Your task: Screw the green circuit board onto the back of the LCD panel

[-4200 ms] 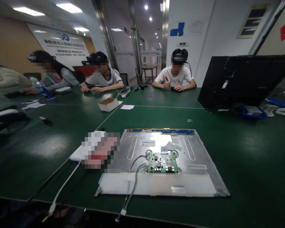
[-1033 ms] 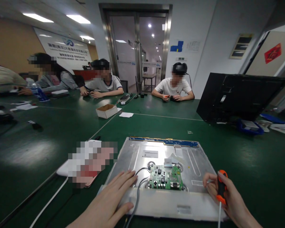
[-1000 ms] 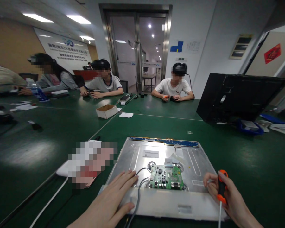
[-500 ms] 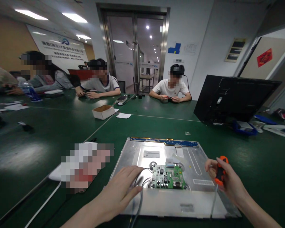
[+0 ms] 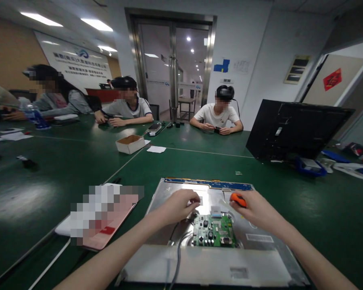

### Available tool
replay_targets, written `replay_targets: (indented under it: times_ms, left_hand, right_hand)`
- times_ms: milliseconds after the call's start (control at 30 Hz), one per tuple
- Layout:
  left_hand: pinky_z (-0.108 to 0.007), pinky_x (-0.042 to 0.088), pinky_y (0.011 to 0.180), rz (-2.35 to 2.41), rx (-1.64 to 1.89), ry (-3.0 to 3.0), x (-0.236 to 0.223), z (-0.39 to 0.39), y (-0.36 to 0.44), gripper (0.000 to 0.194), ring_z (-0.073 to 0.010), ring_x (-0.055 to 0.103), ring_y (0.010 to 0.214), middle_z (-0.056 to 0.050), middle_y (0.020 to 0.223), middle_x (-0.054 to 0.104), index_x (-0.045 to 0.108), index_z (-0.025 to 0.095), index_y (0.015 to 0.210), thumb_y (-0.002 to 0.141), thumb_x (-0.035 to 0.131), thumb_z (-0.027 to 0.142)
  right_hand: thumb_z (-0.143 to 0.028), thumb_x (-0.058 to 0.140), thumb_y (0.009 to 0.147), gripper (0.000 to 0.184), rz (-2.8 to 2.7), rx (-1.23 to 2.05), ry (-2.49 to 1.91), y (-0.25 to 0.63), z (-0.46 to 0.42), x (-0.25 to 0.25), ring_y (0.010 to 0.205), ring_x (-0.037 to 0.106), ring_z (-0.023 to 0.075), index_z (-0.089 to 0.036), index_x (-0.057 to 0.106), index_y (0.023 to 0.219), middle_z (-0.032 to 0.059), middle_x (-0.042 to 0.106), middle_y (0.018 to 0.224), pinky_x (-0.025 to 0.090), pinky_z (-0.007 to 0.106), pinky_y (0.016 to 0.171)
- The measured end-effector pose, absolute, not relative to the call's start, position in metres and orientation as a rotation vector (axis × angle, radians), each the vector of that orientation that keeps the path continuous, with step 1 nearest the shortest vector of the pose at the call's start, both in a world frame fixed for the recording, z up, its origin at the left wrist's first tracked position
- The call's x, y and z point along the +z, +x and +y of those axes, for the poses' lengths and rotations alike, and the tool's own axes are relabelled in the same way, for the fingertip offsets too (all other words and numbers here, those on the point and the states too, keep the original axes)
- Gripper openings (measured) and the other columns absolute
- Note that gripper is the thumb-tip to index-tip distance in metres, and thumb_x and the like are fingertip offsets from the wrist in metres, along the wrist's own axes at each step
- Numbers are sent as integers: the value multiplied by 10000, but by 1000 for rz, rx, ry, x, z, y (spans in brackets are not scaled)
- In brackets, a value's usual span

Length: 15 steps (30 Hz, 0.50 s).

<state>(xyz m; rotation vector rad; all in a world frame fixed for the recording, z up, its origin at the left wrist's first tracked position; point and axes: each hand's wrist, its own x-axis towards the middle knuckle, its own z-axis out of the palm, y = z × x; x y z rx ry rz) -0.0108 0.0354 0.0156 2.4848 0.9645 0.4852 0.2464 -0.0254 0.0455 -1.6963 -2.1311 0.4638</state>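
Observation:
A flat metal display panel (image 5: 260, 262) lies back-up on the table, with a green circuit board (image 5: 214, 229) at its middle and a long blue circuit strip (image 5: 187, 183) along its far edge. Over the panel, just beyond the board's upper left corner, hovers my left hand (image 5: 181, 205), fingers curved and a small gap showing at the thumb. My right hand (image 5: 255, 205) is closed around the orange handle of a screwdriver (image 5: 238, 200), above the board's upper right; its shaft is hard to make out. Grey cables (image 5: 178, 257) run from the board toward me.
Left of the panel lies a pink-and-white item (image 5: 105, 225), partly blurred, by a white cable. Farther off stand a white open box (image 5: 130, 144) and a paper slip (image 5: 156, 149). A black monitor casing (image 5: 296, 131) leans at the right. Several people sit across the green table (image 5: 181, 163).
My right hand has brought the screwdriver left, from the panel's right edge to above the board. My left hand has moved up and right, off the cables.

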Motion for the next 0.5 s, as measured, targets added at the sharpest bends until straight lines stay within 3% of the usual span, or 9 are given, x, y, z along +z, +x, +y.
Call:
replay_targets:
  times_ms: [167,367,500]
  left_hand:
    - [-273,425,670,937,514,2392,1,43,-14,181,-182,606,736,-55,812,696,691,141,852,885,518,182]
    - [-248,410,641,866,505,2327,-5,39,-24,188,-154,577,687,-29,755,667,685,145,814,891,526,207]
    - [-227,419,622,857,523,2245,-5,36,-25,65,-144,569,681,-20,774,662,686,144,831,784,646,163]
  right_hand:
    - [-327,596,814,189,-2236,406,-1846,239,-20,17,585,511,169,-190,588,684,43,611,653,260,269,538]
    - [-298,514,887,179,-2280,402,-1918,236,-27,3,714,595,210,-175,633,838,81,678,812,328,276,588]
    - [-204,508,877,134,-2327,374,-1917,232,-29,-1,824,616,245,-171,638,887,89,685,904,359,297,660]
